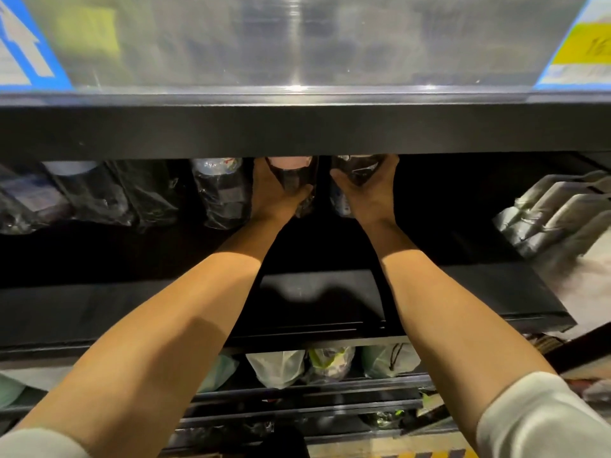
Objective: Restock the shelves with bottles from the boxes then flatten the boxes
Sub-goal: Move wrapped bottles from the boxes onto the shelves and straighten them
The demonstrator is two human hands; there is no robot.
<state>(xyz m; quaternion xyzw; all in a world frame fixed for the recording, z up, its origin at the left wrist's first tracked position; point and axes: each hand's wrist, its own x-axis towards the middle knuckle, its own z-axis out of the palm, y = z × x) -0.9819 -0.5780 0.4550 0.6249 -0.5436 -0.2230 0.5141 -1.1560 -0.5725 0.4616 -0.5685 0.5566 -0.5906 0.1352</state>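
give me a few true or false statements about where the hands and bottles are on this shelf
1. Each hand holds a bottle. True: the left hand grips one dark bottle and the right hand grips another bottle.
2. Both hands are outside the shelf, near its front edge. False: they reach deep into the dark shelf.
3. A wrapped bottle stands just left of the left hand. True.
4. The shelf below is stocked with cans. False: it holds bagged goods.
5. Pale pouches sit at the far right. True.

Dim shelf interior; glare on top strip (297,44); blurred, warped edges.
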